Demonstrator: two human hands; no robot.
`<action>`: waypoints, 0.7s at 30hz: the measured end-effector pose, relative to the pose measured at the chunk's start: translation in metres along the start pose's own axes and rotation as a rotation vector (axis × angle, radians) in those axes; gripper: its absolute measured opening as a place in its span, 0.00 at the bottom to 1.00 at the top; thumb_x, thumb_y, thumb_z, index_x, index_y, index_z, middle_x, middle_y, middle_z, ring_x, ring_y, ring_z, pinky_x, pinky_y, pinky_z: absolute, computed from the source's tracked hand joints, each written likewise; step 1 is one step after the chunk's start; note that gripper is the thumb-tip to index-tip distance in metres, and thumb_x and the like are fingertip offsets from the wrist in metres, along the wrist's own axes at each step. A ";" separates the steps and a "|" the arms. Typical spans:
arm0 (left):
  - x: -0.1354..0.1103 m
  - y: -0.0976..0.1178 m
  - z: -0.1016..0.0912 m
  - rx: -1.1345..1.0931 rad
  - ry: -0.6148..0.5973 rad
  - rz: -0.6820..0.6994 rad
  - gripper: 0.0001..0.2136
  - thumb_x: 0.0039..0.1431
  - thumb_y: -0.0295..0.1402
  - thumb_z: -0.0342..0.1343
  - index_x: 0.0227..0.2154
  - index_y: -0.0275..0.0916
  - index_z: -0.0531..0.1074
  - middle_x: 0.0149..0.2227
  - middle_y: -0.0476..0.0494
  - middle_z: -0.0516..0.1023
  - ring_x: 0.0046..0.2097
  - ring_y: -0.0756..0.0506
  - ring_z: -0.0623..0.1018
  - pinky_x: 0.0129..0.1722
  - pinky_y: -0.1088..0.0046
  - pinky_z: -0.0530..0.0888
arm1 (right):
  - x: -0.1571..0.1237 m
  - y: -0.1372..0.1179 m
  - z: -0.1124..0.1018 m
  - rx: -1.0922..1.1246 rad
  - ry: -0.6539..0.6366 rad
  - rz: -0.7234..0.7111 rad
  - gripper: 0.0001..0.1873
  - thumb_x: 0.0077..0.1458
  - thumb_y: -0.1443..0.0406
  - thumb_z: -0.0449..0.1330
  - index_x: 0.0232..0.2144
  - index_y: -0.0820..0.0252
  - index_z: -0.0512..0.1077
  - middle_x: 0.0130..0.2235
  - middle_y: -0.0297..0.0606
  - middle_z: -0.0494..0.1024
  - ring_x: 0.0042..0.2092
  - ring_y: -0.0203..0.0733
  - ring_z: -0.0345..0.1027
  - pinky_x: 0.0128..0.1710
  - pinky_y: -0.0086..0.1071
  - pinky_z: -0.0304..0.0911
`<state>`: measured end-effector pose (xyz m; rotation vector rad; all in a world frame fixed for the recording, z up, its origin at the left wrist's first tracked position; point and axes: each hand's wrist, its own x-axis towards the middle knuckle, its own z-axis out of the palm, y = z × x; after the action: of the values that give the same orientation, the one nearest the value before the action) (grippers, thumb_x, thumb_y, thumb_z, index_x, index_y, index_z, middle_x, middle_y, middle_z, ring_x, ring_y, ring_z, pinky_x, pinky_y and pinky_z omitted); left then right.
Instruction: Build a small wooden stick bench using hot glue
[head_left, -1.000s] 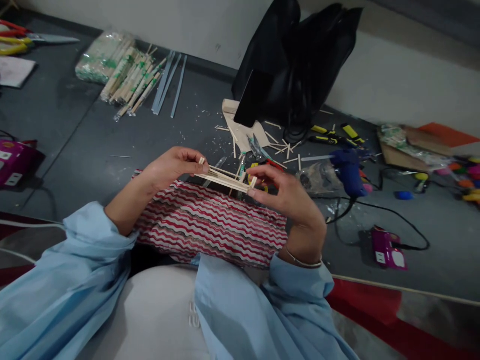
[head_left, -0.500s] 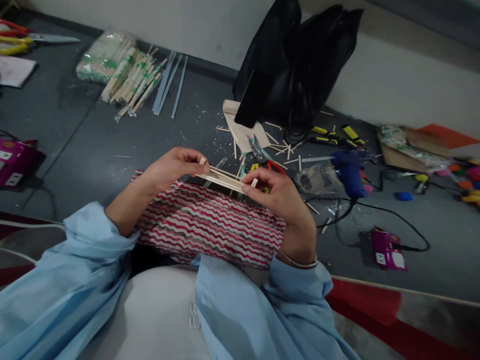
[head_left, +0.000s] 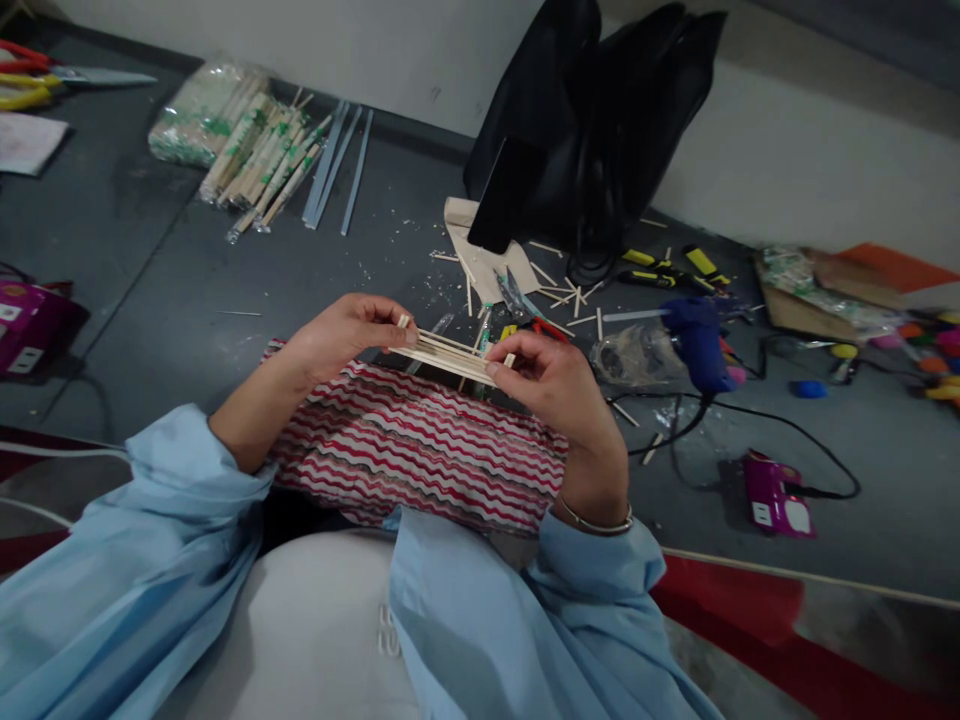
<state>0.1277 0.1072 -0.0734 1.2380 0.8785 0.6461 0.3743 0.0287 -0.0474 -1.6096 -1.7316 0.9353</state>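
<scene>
Between my hands is a small frame of pale wooden sticks (head_left: 448, 354), long sticks running side by side with short pieces at both ends. My left hand (head_left: 351, 335) pinches its left end between thumb and fingers. At the right end, my right hand (head_left: 549, 377) grips it the same way. The frame is held just above a cloth with red and white wavy stripes (head_left: 420, 440), which lies at the table's front edge. Beyond the sticks, close to my right hand, are red-handled pliers (head_left: 517, 300), partly hidden.
A blue glue gun (head_left: 697, 345) with its cord lies to the right, near a purple box (head_left: 778, 495). Bundled sticks in plastic (head_left: 262, 160) lie at the back left. A black bag (head_left: 600, 130) stands behind a phone (head_left: 508, 195), with cut sticks (head_left: 559, 290) scattered nearby.
My right fingers have shifted very slightly on the stick frame's right end. Otherwise hands and frame stay almost in place.
</scene>
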 end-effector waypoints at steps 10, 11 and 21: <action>0.001 -0.001 0.001 -0.040 0.015 0.002 0.09 0.44 0.35 0.68 0.23 0.35 0.75 0.26 0.50 0.74 0.29 0.53 0.68 0.33 0.74 0.64 | -0.004 0.004 -0.017 0.079 -0.058 0.083 0.14 0.48 0.59 0.67 0.37 0.58 0.73 0.31 0.32 0.74 0.33 0.37 0.68 0.33 0.31 0.64; 0.001 -0.002 0.001 -0.048 0.018 0.004 0.09 0.44 0.35 0.68 0.23 0.35 0.75 0.26 0.49 0.74 0.29 0.53 0.68 0.33 0.74 0.64 | -0.004 0.004 -0.017 0.087 -0.070 0.083 0.13 0.48 0.59 0.67 0.36 0.58 0.73 0.30 0.32 0.73 0.32 0.36 0.67 0.33 0.31 0.64; 0.002 -0.004 0.002 -0.060 0.059 0.003 0.10 0.42 0.35 0.68 0.23 0.35 0.76 0.26 0.49 0.75 0.29 0.52 0.69 0.33 0.73 0.65 | -0.003 0.002 -0.012 0.141 -0.064 0.123 0.11 0.46 0.60 0.67 0.30 0.59 0.72 0.28 0.29 0.71 0.29 0.32 0.62 0.32 0.30 0.61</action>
<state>0.1302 0.1072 -0.0776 1.1715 0.9000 0.7100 0.3854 0.0273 -0.0416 -1.6239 -1.5850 1.1530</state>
